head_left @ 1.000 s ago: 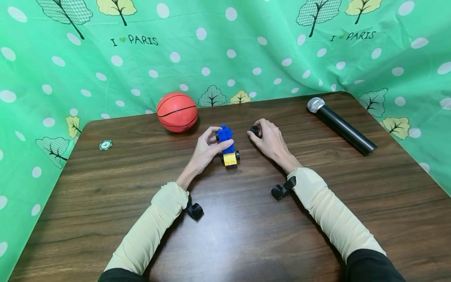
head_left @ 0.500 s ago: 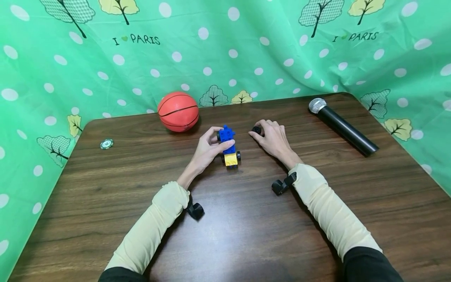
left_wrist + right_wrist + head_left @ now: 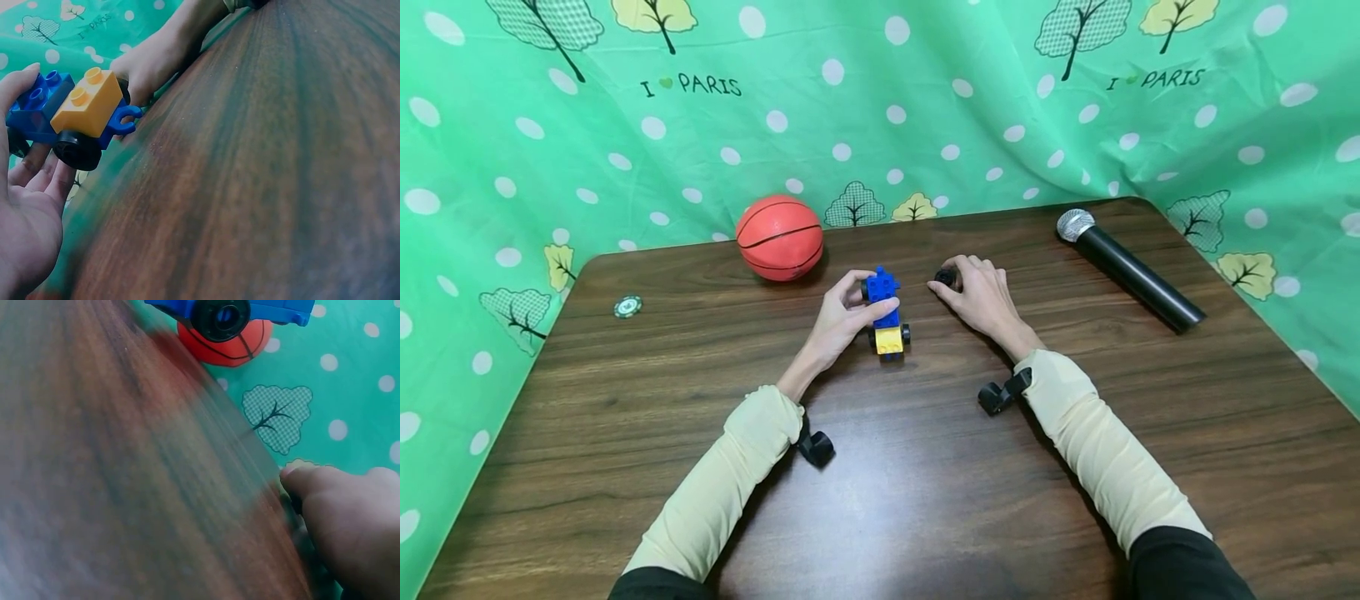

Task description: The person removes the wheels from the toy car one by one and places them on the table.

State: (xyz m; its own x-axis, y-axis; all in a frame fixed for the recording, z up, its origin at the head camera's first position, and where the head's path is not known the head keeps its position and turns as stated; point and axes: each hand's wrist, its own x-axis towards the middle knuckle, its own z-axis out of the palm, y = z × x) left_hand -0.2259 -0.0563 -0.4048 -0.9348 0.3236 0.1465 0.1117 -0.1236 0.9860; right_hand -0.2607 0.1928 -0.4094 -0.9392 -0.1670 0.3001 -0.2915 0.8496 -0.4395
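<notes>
Between thumb and fingers, my left hand [image 3: 837, 321] grips a toy car [image 3: 889, 340] of blue and yellow building bricks with black wheels. In the left wrist view, the car's yellow brick [image 3: 90, 103] has studs on top, and a blue hook sticks out from that end. To the right of the car, my right hand [image 3: 983, 293] pinches a small round black piece [image 3: 944, 277] that looks like a toy wheel, mostly covered by the fingers. The right wrist view shows a black wheel [image 3: 220, 319] on the car's blue side; the right hand's held piece is mostly hidden there.
A red basketball [image 3: 779, 238] sits behind the left hand near the table's back edge. A green-and-white poker chip [image 3: 628, 307] lies at the far left. The black microphone [image 3: 1138, 275] lies at the right. Behind the wooden table [image 3: 880, 500] hangs a green patterned cloth [image 3: 880, 92].
Over the last half second, the toy car's yellow end has shifted very slightly left. Both hands keep their hold and stay nearly still.
</notes>
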